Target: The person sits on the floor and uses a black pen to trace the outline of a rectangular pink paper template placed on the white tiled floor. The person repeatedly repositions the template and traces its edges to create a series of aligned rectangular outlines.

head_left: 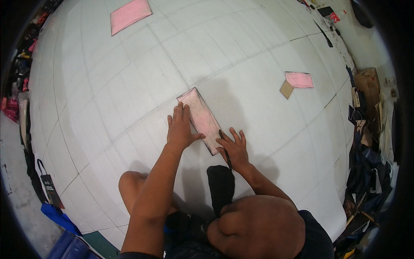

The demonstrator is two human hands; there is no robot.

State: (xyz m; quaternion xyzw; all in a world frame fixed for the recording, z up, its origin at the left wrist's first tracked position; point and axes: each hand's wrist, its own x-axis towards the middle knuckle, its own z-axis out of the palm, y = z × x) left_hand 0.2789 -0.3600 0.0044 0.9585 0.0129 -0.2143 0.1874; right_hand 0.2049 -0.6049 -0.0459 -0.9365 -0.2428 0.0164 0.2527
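A long pink rectangular pattern piece [201, 116] with dark, worn edges lies slantwise on a large white sheet [142, 86] marked with faint ruled lines. Along its left edge rests my left hand [181, 127], fingers stretched out, the fingertips at its upper end and the thumb on its lower part. My right hand [234, 149] is at the lower right edge of the piece, its thumb side touching it. A slim black pen [225, 149] lies between the thumb and fingers of that hand, pointing up along the edge.
Another pink piece [130, 16] lies at the far left. To the right are a smaller pink piece [299, 80] and a tan square [286, 89] touching it. My black-socked foot [221, 187] stands just below my hands. Dark fabric and a cardboard box [368, 86] crowd the right edge.
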